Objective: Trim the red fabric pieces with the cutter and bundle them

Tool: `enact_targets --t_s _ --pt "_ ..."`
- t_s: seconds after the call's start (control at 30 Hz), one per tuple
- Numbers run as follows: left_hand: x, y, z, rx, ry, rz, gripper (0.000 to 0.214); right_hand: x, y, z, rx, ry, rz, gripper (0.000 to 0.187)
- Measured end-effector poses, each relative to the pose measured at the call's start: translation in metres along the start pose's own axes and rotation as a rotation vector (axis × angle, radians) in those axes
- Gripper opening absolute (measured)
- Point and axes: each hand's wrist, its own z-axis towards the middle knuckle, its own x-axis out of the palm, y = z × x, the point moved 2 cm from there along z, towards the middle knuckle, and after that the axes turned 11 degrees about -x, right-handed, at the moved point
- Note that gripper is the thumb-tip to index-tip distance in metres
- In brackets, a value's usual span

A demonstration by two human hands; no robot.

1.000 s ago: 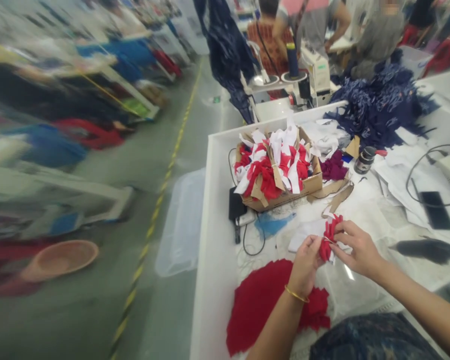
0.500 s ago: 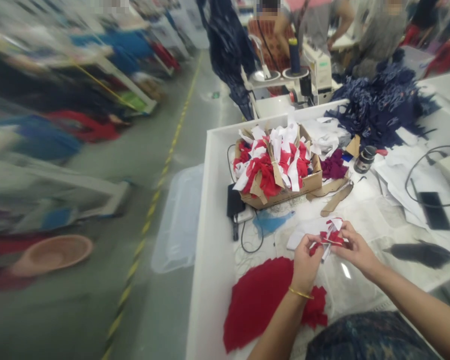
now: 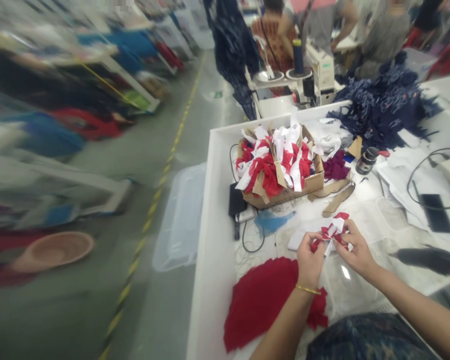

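On the floor left of the counter point(image 3: 199, 280), a clear plastic bin point(image 3: 178, 220) sits just beside the white edge. Inside that edge I see a black device point(image 3: 237, 200) with a looping cable point(image 3: 247, 240), and next to it a cardboard box point(image 3: 303, 186) heaped with red and white fabric strips point(image 3: 273, 160). A pale blue plastic scrap point(image 3: 273, 223) lies just in front of the box. Along the near edge, a red fabric piece point(image 3: 262, 300) spreads below my left hand point(image 3: 309, 265), which wears a gold bangle point(image 3: 307, 289).

Left and right grips are both clamped, fingers pinched, on a small red-and-white fabric bundle point(image 3: 332, 237) held up between the hands, near the middle of the counter's near side. A white cloth point(image 3: 303, 237) lies just under my left fingers point(image 3: 307, 245), and my right hand point(image 3: 358, 250) is on the far side of the bundle.

Further right are a purple fabric scrap point(image 3: 335, 168), a dark jar point(image 3: 366, 161), a navy patterned fabric heap point(image 3: 382, 110) and a black phone point(image 3: 437, 212) on white papers point(image 3: 401, 175).
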Motion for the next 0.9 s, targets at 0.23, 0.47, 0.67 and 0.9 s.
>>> enact_targets --t_s 0.23,0.47,0.67,0.9 --pt "0.004 0.002 -0.001 0.051 -0.086 -0.017 0.007 0.007 -0.006 -0.007 -0.101 -0.079 -0.192 0.013" --pt "0.003 0.008 0.005 0.040 -0.148 -0.053 0.010 0.013 -0.014 -0.008 0.322 -0.062 -0.065 0.027" --pt "0.004 0.024 0.012 -0.048 -0.120 -0.195 0.021 0.025 -0.027 -0.016 0.465 -0.066 0.078 0.026" --pt "0.007 0.022 0.019 -0.201 -0.158 -0.419 0.033 0.032 -0.016 -0.013 0.527 -0.010 0.280 0.060"
